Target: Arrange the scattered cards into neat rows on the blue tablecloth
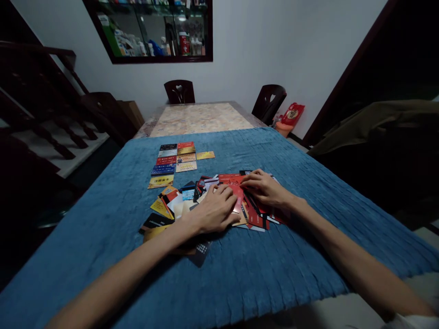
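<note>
A spread heap of plastic cards [174, 203] lies on the blue cloth in front of me. My left hand [217, 208] rests over its middle, palm down, with curved fingers and the thumb apart. Between my hands is a bright red card [237, 197]; the left fingertips are at its near left side. My right hand [265, 187] comes in from the right, its fingertips drawn together at that card's upper right edge. Beyond the heap, several cards lie in two neat columns, with a blue card [163, 169] in the left one. A single yellow card [205, 155] sits to their right.
A blue cloth [113, 219] covers the near part of the table, whose marble-patterned top [206, 116] shows at the far end. Dark wooden chairs [179, 91] stand around it. A red bag [293, 113] is behind on the right, and a stair railing [41, 100] on the left.
</note>
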Action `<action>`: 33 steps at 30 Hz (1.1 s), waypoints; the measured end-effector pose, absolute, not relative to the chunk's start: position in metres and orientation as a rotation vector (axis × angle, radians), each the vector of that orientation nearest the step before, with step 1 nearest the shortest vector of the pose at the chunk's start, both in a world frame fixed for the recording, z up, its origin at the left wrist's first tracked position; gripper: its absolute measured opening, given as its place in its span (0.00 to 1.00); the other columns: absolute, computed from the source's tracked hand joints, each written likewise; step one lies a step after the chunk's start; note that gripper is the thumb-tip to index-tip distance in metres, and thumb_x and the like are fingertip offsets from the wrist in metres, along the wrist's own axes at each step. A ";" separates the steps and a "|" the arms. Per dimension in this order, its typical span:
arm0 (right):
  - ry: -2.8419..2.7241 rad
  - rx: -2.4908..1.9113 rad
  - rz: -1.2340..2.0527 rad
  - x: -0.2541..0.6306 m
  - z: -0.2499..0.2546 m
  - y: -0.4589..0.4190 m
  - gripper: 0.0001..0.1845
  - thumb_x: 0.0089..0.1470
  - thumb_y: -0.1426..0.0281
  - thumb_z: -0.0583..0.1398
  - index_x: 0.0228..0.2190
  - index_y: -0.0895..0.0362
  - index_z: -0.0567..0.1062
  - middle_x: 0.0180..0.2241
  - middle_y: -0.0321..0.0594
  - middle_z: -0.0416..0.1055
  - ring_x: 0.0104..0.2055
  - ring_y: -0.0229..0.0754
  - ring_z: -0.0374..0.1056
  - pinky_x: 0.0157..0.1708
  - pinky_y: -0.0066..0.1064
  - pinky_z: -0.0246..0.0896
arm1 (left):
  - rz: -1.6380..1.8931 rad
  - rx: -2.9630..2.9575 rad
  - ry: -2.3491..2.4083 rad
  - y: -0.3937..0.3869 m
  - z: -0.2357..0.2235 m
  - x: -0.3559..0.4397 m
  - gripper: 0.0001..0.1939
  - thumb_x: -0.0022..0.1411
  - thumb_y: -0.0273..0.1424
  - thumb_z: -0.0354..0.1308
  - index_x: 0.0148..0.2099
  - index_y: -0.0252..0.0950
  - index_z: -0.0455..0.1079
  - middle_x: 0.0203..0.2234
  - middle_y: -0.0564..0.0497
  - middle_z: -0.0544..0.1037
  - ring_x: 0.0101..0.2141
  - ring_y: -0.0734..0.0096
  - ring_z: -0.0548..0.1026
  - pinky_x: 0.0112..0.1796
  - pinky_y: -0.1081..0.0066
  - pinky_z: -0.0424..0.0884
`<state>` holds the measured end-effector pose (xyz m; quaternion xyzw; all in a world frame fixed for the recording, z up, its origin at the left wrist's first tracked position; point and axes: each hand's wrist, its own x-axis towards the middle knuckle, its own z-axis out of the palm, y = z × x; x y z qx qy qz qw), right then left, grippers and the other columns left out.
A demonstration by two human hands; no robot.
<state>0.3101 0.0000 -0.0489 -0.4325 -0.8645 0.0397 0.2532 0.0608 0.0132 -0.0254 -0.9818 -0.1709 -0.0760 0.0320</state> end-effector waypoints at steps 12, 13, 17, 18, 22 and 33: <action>-2.368 -1.179 0.079 0.295 -0.043 -0.001 0.14 0.64 0.68 0.55 0.44 0.53 0.80 0.44 0.47 0.77 0.49 0.50 0.63 0.49 0.48 0.62 | -0.253 -2.916 -0.899 0.005 -0.019 0.063 0.25 0.66 0.49 0.50 0.46 0.31 0.71 0.43 0.36 0.74 0.47 0.46 0.69 0.48 0.48 0.63; -2.369 -1.188 0.074 0.294 -0.043 -0.001 0.14 0.64 0.68 0.55 0.45 0.53 0.80 0.44 0.47 0.77 0.49 0.51 0.62 0.49 0.48 0.62 | -0.251 -2.920 -0.904 0.006 -0.019 0.063 0.24 0.66 0.49 0.50 0.46 0.31 0.71 0.43 0.36 0.74 0.47 0.46 0.69 0.48 0.48 0.63; -2.366 -1.219 0.023 0.292 -0.044 -0.003 0.13 0.64 0.68 0.56 0.44 0.52 0.80 0.44 0.47 0.77 0.50 0.51 0.62 0.47 0.47 0.61 | -0.250 -2.968 -0.881 0.009 -0.017 0.060 0.17 0.64 0.40 0.53 0.48 0.33 0.71 0.45 0.37 0.74 0.51 0.46 0.68 0.50 0.47 0.64; -2.366 -1.221 0.009 0.291 -0.043 -0.004 0.13 0.64 0.68 0.56 0.44 0.52 0.80 0.44 0.47 0.77 0.50 0.51 0.62 0.47 0.47 0.61 | -0.252 -2.988 -0.855 0.011 -0.017 0.058 0.17 0.62 0.37 0.54 0.49 0.33 0.71 0.47 0.37 0.74 0.54 0.45 0.66 0.52 0.46 0.63; -2.388 -1.215 0.014 0.286 -0.041 -0.007 0.12 0.63 0.67 0.58 0.43 0.53 0.80 0.43 0.47 0.77 0.50 0.52 0.61 0.49 0.47 0.60 | -0.196 -3.062 -0.706 0.020 -0.015 0.053 0.22 0.55 0.26 0.55 0.53 0.34 0.69 0.58 0.38 0.69 0.65 0.43 0.55 0.59 0.42 0.55; -2.399 -1.219 0.030 0.278 -0.043 -0.006 0.14 0.65 0.67 0.55 0.47 0.52 0.78 0.49 0.46 0.76 0.51 0.52 0.61 0.49 0.49 0.59 | -0.064 -3.040 -0.663 0.032 -0.013 0.046 0.25 0.58 0.24 0.53 0.59 0.36 0.66 0.53 0.36 0.71 0.61 0.44 0.60 0.56 0.44 0.60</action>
